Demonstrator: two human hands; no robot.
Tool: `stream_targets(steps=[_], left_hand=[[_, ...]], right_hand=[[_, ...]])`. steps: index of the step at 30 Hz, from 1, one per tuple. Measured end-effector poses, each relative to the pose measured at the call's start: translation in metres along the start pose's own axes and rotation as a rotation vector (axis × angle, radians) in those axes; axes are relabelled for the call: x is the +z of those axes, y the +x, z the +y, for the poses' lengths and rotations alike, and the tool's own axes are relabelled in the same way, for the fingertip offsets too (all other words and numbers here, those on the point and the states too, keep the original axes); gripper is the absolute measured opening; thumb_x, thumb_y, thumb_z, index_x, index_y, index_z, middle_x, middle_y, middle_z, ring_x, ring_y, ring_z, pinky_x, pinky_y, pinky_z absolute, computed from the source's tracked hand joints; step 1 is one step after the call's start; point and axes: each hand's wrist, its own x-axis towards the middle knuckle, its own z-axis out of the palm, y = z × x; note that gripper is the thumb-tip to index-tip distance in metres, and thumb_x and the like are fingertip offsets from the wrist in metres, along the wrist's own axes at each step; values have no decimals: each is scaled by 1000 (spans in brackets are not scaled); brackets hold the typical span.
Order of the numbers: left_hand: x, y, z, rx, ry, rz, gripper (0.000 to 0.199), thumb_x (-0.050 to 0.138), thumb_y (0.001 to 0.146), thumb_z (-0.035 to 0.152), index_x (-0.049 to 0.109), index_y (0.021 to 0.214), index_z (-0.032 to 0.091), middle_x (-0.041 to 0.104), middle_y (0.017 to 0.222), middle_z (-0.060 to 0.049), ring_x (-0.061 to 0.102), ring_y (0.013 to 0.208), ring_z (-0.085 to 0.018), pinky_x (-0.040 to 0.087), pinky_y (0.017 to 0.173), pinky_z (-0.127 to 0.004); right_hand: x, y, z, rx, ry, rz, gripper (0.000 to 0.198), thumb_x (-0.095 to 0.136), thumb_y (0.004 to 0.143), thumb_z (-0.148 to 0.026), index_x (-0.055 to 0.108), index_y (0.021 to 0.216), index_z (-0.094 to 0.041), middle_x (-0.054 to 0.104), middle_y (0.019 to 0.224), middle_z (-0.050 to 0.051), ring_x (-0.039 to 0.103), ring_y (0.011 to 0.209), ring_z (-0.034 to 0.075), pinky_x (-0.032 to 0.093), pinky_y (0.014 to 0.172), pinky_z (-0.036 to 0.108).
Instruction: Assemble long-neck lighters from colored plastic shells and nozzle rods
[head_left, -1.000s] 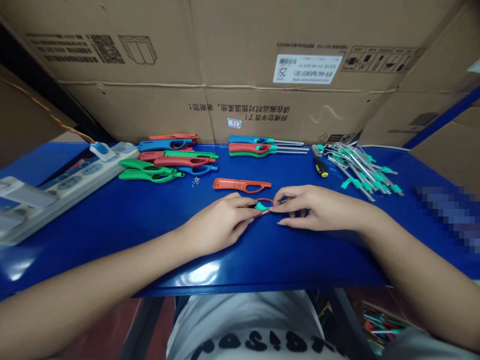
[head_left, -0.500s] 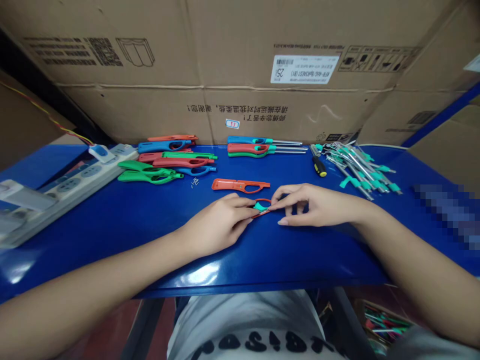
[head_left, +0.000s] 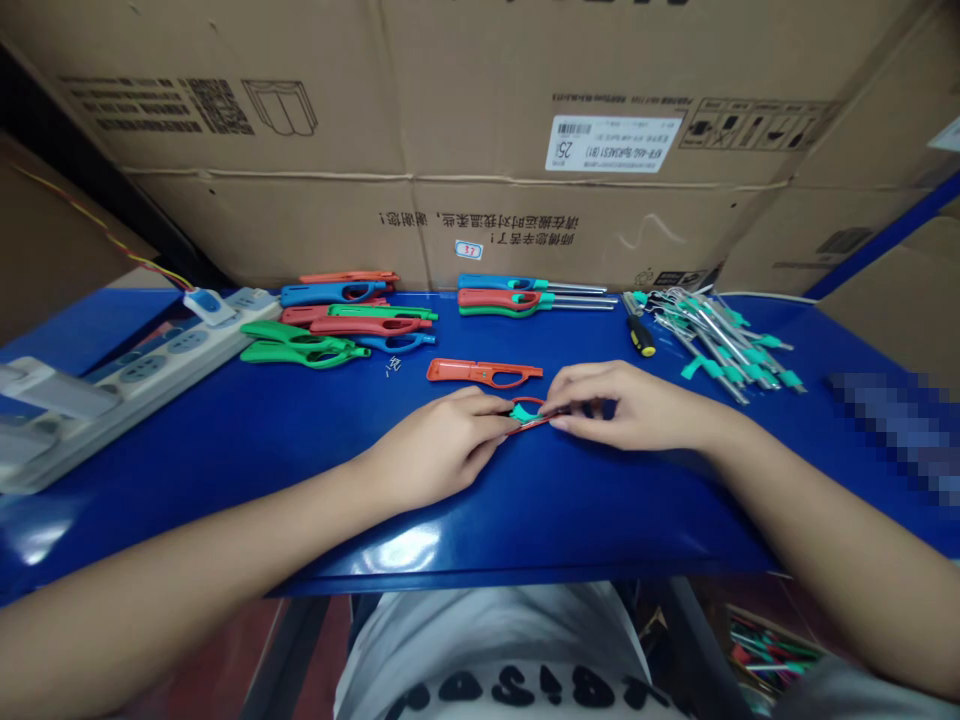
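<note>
Between my hands, low over the blue table, is a red lighter casing half (head_left: 538, 402) with a green trigger (head_left: 520, 413) in its loop. My left hand (head_left: 454, 440) grips its left end, which the fingers hide. The fingers of my right hand (head_left: 611, 405) pinch the casing's right end, so that end is mostly covered. Just beyond them lies an orange-red lighter casing half (head_left: 472, 371), untouched.
Coloured casing halves (head_left: 367, 325) are piled at back left beside a power strip (head_left: 142, 370). Small screws (head_left: 393, 366) lie near them. Lighters with metal tubes (head_left: 517, 298), a screwdriver (head_left: 640, 335) and tubes with green triggers (head_left: 731, 340) are at the back right. A cardboard wall (head_left: 315, 220) stands behind.
My right hand's thumb has come up closer to its fingers, closing on the casing's right end. My left hand stays nearly where it was. The view has shifted slightly.
</note>
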Motion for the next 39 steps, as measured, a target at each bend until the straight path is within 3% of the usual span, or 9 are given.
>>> stream_targets(steps=[4, 8, 13, 17, 21, 27, 32, 35, 39], left_hand=[[1, 0, -5, 17, 12, 7, 30, 51, 100, 17, 70, 123, 20, 70, 127, -7, 66, 116, -24, 54, 103, -41], [0, 1, -10, 15, 8, 38, 27, 51, 100, 18, 72, 118, 19, 71, 125, -8, 67, 115, -23, 55, 101, -40], [-8, 3, -11, -6, -21, 61, 25, 55, 97, 20, 71, 115, 18, 72, 119, -8, 67, 111, -23, 56, 97, -39], [-14, 4, -13, -48, 6, 134, 28, 58, 93, 20, 70, 118, 19, 72, 122, -8, 65, 115, -25, 56, 96, -40], [-15, 4, -17, -87, 62, 166, 27, 58, 94, 23, 70, 118, 20, 73, 117, -7, 66, 108, -25, 56, 93, -42], [-16, 7, -20, -86, 97, 210, 28, 57, 96, 23, 70, 119, 16, 72, 119, -10, 64, 113, -25, 53, 100, -43], [-18, 6, -23, -66, 166, 246, 36, 57, 98, 27, 64, 132, 18, 64, 136, -12, 58, 125, -27, 46, 110, -48], [-20, 5, -26, -27, 209, 237, 39, 58, 99, 30, 61, 136, 19, 61, 140, -12, 54, 130, -29, 44, 110, -50], [-23, 5, -25, -7, 184, 194, 39, 57, 99, 30, 58, 138, 22, 65, 134, -10, 59, 124, -27, 48, 106, -47]], right_hand=[[11, 7, 13, -77, -266, 268, 29, 52, 98, -25, 72, 118, -18, 65, 105, 11, 60, 100, 23, 51, 89, 38], [17, 11, 19, -64, -410, 216, 45, 44, 97, -14, 64, 135, -26, 57, 132, 14, 53, 117, 29, 45, 98, 51], [18, 11, 16, 9, -437, 180, 39, 46, 96, -13, 70, 124, -27, 52, 142, 12, 49, 128, 31, 40, 104, 54], [16, 10, 19, 101, -390, 210, 26, 46, 96, -15, 70, 104, -22, 54, 137, 12, 51, 126, 30, 40, 104, 53], [10, 6, 26, 186, -299, 163, 11, 56, 93, -22, 63, 101, -21, 57, 127, 12, 54, 120, 30, 44, 100, 49], [4, 8, 23, 186, -285, 311, 14, 55, 96, -34, 58, 92, -20, 65, 96, 7, 62, 86, 22, 48, 78, 35], [8, 13, 17, 302, 119, 469, 19, 54, 95, -39, 53, 89, -21, 64, 79, 3, 64, 66, 17, 49, 64, 31], [11, 16, 15, 357, 426, 441, 27, 62, 90, -45, 54, 89, -20, 64, 76, 1, 64, 62, 15, 52, 61, 29], [13, 18, 14, 393, 565, 384, 30, 70, 85, -45, 59, 91, -18, 63, 67, -1, 62, 56, 12, 53, 59, 27]])
